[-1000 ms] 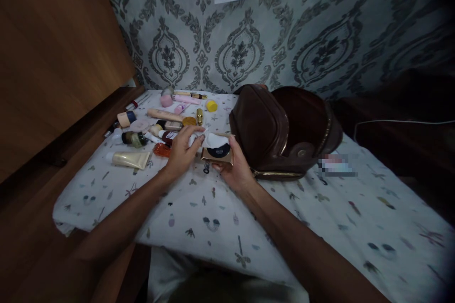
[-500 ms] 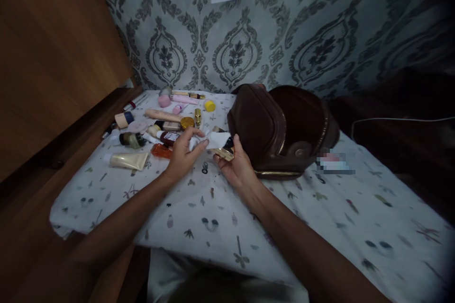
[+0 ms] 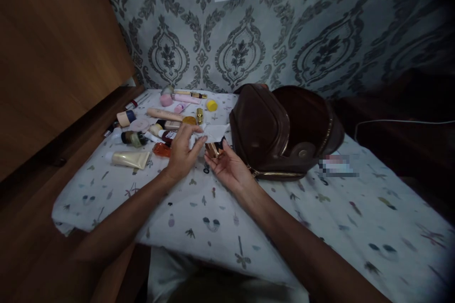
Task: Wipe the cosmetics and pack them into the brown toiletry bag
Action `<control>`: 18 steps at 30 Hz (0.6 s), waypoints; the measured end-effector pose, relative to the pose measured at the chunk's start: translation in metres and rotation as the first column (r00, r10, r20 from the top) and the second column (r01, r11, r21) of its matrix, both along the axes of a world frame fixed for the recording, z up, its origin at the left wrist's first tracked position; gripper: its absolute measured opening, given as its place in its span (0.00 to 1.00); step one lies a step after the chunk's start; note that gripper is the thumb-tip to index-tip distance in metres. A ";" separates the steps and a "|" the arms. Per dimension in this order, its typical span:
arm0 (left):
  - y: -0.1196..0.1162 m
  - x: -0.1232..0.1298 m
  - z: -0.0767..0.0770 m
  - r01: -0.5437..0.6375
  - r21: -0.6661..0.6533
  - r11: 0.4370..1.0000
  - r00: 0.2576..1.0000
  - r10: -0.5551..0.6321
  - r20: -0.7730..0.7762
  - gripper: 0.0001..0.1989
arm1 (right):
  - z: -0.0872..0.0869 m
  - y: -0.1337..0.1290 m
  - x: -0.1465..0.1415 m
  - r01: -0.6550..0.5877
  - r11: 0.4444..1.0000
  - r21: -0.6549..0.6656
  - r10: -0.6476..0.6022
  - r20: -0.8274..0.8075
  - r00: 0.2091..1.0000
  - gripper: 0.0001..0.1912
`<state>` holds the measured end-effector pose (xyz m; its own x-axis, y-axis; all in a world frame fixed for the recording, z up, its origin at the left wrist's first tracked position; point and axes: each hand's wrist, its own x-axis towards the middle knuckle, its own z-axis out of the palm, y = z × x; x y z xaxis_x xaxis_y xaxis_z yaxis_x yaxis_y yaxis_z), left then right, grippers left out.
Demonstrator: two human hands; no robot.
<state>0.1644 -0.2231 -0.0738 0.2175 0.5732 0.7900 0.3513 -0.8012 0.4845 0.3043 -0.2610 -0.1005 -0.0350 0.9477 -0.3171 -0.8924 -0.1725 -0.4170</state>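
My left hand (image 3: 185, 150) is closed on a crumpled white wipe (image 3: 216, 132), pinching it between thumb and fingers. In my right hand (image 3: 230, 164) is a small gold and black cosmetic item (image 3: 213, 149), held at its dark end; its exact kind is unclear. The wipe's loose part spreads over the top of this item. Just left of my left hand lie an orange translucent item (image 3: 162, 150) and a dark red bottle with a white cap (image 3: 167, 135). A brown leather bag (image 3: 261, 128) stands unzipped to the right of my right hand.
Several cosmetics crowd the left of the patterned cloth (image 3: 199, 208), among them a gold tube (image 3: 130, 159), a pink tube (image 3: 186, 99) and a yellow round lid (image 3: 211, 105). A wooden panel (image 3: 64, 33) borders the left side. Wallpaper rises behind.
My right hand has moved slightly left and turned the gold and black item to another angle. The white wipe has shifted over it. My left hand keeps its pinch.
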 end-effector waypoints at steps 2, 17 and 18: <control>-0.004 0.002 -0.001 0.067 -0.006 0.998 0.997 -0.067 -0.049 0.03 | 0.002 0.002 0.000 0.015 1.000 -0.007 -0.015 -0.038 0.999 0.02; -0.014 0.006 -0.003 0.271 0.106 0.957 0.943 -0.242 -0.227 0.03 | 0.007 -0.001 0.000 -0.023 0.996 0.083 0.015 0.094 0.995 0.05; -0.015 0.006 -0.002 0.275 0.110 0.955 0.942 -0.245 -0.228 0.03 | 0.009 -0.002 -0.001 -0.026 0.996 0.087 0.017 0.101 0.995 0.04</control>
<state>0.1704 -0.2378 -0.0761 0.5131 0.3625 0.7780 0.2028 -0.9320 0.3005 0.3028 -0.2628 -0.0912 -0.0275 0.9715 -0.2355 -0.8418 -0.1495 -0.5186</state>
